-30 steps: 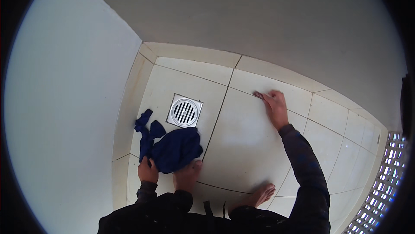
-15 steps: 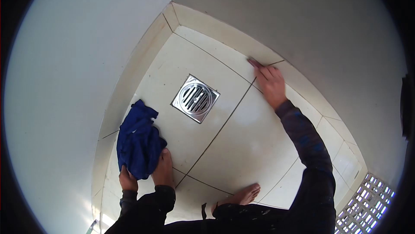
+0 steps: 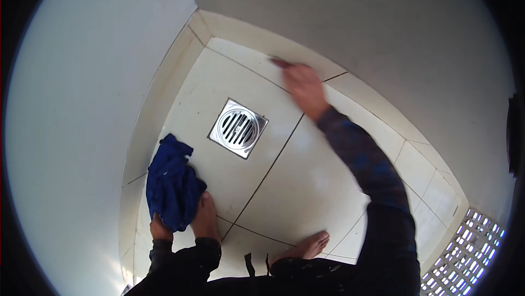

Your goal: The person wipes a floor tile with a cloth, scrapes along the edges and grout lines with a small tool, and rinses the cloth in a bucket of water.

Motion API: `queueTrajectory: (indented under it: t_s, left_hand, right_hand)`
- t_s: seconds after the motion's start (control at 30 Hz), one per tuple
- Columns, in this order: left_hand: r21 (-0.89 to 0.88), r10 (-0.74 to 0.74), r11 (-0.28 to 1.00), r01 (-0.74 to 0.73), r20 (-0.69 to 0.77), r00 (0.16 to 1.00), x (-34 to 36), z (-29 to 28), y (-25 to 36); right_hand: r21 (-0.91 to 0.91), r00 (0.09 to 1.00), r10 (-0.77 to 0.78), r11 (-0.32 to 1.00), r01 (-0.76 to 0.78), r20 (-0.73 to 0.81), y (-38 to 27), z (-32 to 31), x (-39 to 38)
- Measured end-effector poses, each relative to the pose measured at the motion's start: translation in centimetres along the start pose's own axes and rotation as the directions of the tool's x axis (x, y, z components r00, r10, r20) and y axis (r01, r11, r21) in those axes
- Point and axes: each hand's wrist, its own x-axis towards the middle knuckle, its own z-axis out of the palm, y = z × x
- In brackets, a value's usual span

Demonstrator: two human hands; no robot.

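Note:
A crumpled dark blue cloth (image 3: 174, 184) lies at the lower left, beside my left foot and close to the baseboard. My left hand (image 3: 160, 228) is closed on its near end, with the fingers partly hidden under the fabric. Reaching far forward, my right hand (image 3: 305, 85) is at the foot of the far wall, smeared by motion. From its closed fingers a short, thin, dark reddish-brown piece (image 3: 280, 63) sticks out toward the left, its tip against or near the seam between floor and baseboard. The blur hides what kind of thing it is.
A square metal floor drain (image 3: 238, 129) with a slotted round centre is set in the cream floor tiles (image 3: 311, 170). Tiled baseboards (image 3: 273, 36) run below both walls and meet in the far corner. A patterned lattice panel (image 3: 465, 252) shows at the lower right.
My right hand has slid left along the far baseboard toward the corner, with the thin piece still in it. My left hand keeps its hold on the cloth. The view has shifted slightly.

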Motion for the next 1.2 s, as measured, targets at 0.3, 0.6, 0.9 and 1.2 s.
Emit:
queueTrajectory:
  t_s: [0.3, 0.6, 0.9, 1.2]
  left_hand:
    - [0.026, -0.013, 1.000, 0.016, -0.088, 0.996, -0.1, -1.2, -0.7]
    - [0.136, -0.049, 0.989, 0.057, -0.059, 0.997, -0.1, -2.0, -3.0]
    - [0.106, -0.099, 0.989, 0.098, 0.000, 0.995, 0.3, -1.5, -0.2]
    - [0.013, 0.021, 1.000, -0.019, -0.150, 0.988, 1.6, 0.5, -4.6]
  right_hand:
    - [0.002, 0.966, 0.012, 1.000, -0.013, 0.259, 3.0, -6.6, -5.6]
    - [-0.080, 0.988, -0.041, 0.995, 0.053, 0.149, -2.3, -0.3, 5.1]
    - [-0.090, 0.972, -0.069, 0.992, 0.091, 0.225, 3.3, -6.2, -5.1]
    - [-0.058, 0.971, 0.021, 0.998, -0.008, 0.238, 3.3, -5.3, -7.6]
